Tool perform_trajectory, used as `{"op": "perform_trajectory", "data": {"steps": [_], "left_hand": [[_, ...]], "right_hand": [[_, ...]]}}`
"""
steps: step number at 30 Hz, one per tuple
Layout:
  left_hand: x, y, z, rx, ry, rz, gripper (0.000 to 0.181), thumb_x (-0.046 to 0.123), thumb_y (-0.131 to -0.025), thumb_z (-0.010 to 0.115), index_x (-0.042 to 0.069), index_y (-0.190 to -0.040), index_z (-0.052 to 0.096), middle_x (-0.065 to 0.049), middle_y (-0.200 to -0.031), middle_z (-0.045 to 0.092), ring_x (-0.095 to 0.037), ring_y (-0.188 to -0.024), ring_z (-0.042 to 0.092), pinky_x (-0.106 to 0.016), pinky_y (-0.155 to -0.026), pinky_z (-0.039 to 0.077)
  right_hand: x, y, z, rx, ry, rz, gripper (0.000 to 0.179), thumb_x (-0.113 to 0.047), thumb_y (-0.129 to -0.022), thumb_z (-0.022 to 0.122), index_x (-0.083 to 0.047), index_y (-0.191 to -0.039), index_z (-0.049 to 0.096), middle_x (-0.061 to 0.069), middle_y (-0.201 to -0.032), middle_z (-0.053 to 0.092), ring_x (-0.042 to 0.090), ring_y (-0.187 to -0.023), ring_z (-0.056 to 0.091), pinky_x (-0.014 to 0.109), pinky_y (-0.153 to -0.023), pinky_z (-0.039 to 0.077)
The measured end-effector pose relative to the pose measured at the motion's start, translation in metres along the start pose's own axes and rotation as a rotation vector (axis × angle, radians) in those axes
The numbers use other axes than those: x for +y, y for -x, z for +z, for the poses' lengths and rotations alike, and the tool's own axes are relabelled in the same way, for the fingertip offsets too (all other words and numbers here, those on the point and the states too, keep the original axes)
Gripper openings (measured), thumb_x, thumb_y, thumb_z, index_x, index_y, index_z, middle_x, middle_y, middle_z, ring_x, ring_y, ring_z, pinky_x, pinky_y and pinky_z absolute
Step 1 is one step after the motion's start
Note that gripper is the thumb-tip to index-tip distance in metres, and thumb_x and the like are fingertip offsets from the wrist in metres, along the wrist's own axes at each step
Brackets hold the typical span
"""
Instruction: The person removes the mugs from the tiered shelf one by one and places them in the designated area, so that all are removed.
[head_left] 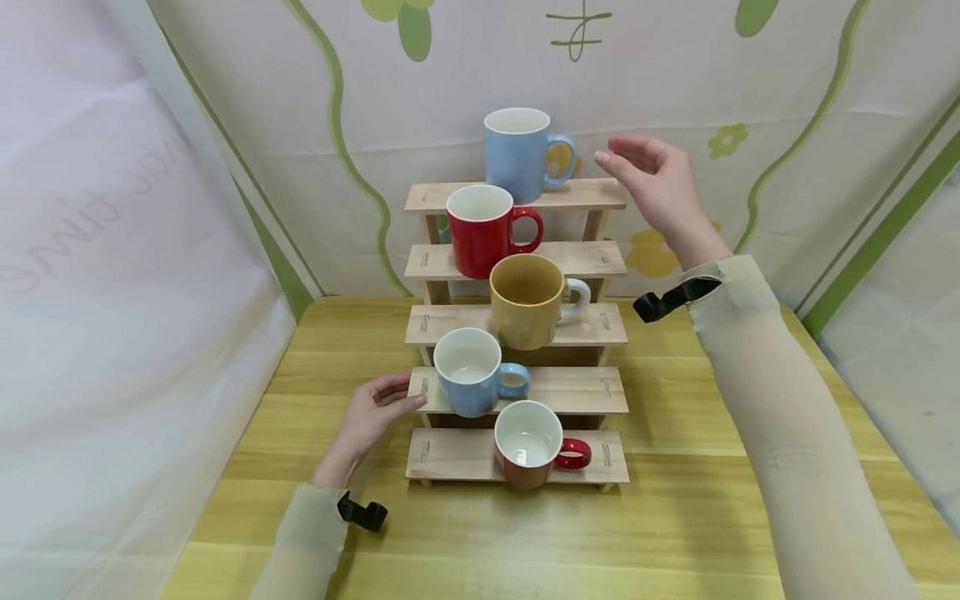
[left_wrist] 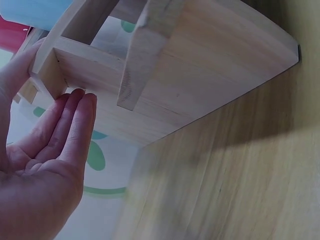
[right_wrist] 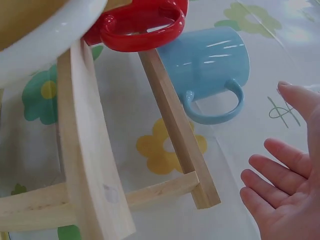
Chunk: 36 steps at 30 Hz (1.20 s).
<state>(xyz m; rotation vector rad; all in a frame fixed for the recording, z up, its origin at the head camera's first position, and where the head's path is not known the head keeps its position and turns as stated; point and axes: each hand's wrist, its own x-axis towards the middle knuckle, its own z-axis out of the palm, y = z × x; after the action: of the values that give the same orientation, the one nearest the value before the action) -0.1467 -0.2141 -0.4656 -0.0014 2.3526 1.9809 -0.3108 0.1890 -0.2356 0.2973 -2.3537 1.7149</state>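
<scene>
A stepped wooden shelf stand (head_left: 461, 456) holds several mugs, one on each step. My left hand (head_left: 378, 410) grips the left end of the second step from the bottom, thumb on top and fingers at the underside (left_wrist: 65, 125). Close by on that step is a light-blue mug with a white inside (head_left: 468, 385). My right hand (head_left: 660, 179) is in the air to the right of the top step, fingers apart and holding nothing (right_wrist: 285, 190). Nearest to it is the tall blue mug (head_left: 516, 157), its handle facing the hand across a gap.
A red mug (head_left: 480, 237), a yellow mug with a white handle (head_left: 525, 308) and a red-handled mug with a white inside (head_left: 527, 450) stand on the other steps. The stand rests on a wood-grain table (head_left: 480, 542). A patterned white cloth (head_left: 247, 108) hangs behind.
</scene>
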Motion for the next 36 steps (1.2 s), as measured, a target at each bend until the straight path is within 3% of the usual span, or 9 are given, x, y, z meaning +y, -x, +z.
{"op": "perform_trajectory", "data": {"steps": [9,15,29,36], "left_hand": [[-0.005,-0.002,0.0,-0.004,0.021,0.018,0.046,0.006,-0.088,0.081,-0.007,-0.129,0.063,-0.021,-0.124,0.065,-0.03,-0.113,0.064,-0.028,-0.092,0.055],[-0.007,-0.003,0.001,-0.009,0.04,0.013,0.047,0.007,-0.088,0.081,-0.004,-0.129,0.063,-0.02,-0.125,0.065,-0.03,-0.114,0.063,-0.03,-0.092,0.055],[-0.012,-0.003,0.0,0.005,0.051,0.0,0.049,0.008,-0.087,0.082,-0.005,-0.131,0.062,-0.02,-0.126,0.064,-0.032,-0.117,0.061,-0.029,-0.094,0.054],[-0.013,-0.001,0.001,0.01,0.073,0.012,0.049,0.008,-0.089,0.081,-0.006,-0.131,0.061,-0.02,-0.126,0.063,-0.03,-0.115,0.061,-0.028,-0.093,0.054]], "right_hand": [[-0.008,-0.02,0.006,-0.032,-0.091,0.067,0.067,-0.04,-0.089,0.081,-0.014,-0.146,0.057,0.001,-0.146,0.056,0.011,-0.132,0.049,0.023,-0.112,0.034],[-0.008,-0.029,0.014,-0.069,-0.1,0.084,0.066,-0.037,-0.089,0.081,-0.014,-0.146,0.056,0.0,-0.145,0.057,0.013,-0.132,0.05,0.027,-0.115,0.031],[-0.008,-0.035,0.038,-0.139,-0.134,0.051,0.062,-0.034,-0.091,0.08,-0.01,-0.143,0.059,0.005,-0.137,0.063,0.016,-0.125,0.056,0.027,-0.106,0.044],[-0.008,-0.035,0.045,-0.146,-0.215,0.068,0.055,-0.03,-0.091,0.08,-0.008,-0.138,0.062,0.008,-0.132,0.065,0.025,-0.123,0.058,0.036,-0.103,0.049]]}}
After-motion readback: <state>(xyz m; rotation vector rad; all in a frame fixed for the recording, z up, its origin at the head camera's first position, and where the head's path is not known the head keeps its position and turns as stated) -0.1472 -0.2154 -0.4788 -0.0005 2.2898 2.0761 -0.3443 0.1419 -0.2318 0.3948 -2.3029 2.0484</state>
